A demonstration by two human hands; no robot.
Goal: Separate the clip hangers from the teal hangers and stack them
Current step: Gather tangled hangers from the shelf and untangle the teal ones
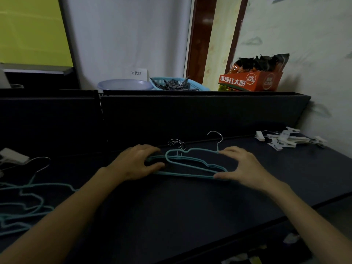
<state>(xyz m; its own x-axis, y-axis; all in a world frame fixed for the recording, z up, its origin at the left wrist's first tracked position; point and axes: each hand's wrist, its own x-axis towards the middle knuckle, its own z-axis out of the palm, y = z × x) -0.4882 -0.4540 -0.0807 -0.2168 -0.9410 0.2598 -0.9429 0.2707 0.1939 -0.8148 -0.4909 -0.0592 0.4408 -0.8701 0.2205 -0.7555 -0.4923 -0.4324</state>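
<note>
A stack of teal hangers [190, 169] with silver hooks lies flat in the middle of the dark table [171, 216]. My left hand [136, 161] grips the stack's left end. My right hand [242, 164] holds its right end, thumb on the lower bar, fingers by a raised hook. More loose teal hangers [24, 204] are tangled at the table's left edge. A pile of white clip hangers [285, 139] rests at the far right of the table. Another white clip piece [13, 156] sits at the far left.
A dark partition [190, 111] rises behind the table. On the ledge above it stand a pale bowl [124, 84], a blue basket of clothespins [177, 84] and an orange snack box [251, 80]. The table's front edge drops off at lower right.
</note>
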